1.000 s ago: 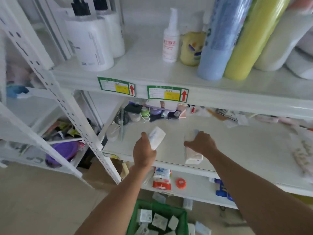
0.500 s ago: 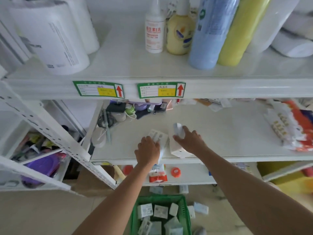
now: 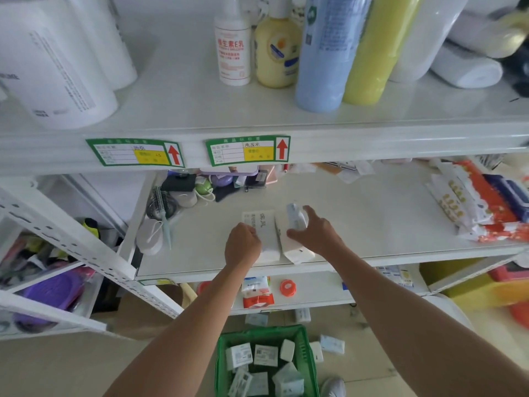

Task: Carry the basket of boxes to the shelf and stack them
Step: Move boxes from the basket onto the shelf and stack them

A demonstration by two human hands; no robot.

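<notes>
A green basket (image 3: 219,365) stands on the floor below me with several small white boxes (image 3: 266,355) in it. On the middle shelf (image 3: 357,222) two white boxes lie side by side near the front edge. My left hand (image 3: 242,247) is closed on the near end of the left box (image 3: 264,224). My right hand (image 3: 315,234) rests on the right box (image 3: 290,239), fingers spread over its top and side. The two boxes touch each other.
A hairbrush (image 3: 161,210), cables and small items crowd the shelf's back left. Packets (image 3: 472,207) lie at its right end. Bottles (image 3: 232,44) and rolls (image 3: 323,53) fill the upper shelf. Several loose boxes (image 3: 332,345) lie on the floor beside the basket.
My left hand has lowered its box from the air onto the shelf, flat against the right box. My right hand stayed on its box. My view shifted right and closer.
</notes>
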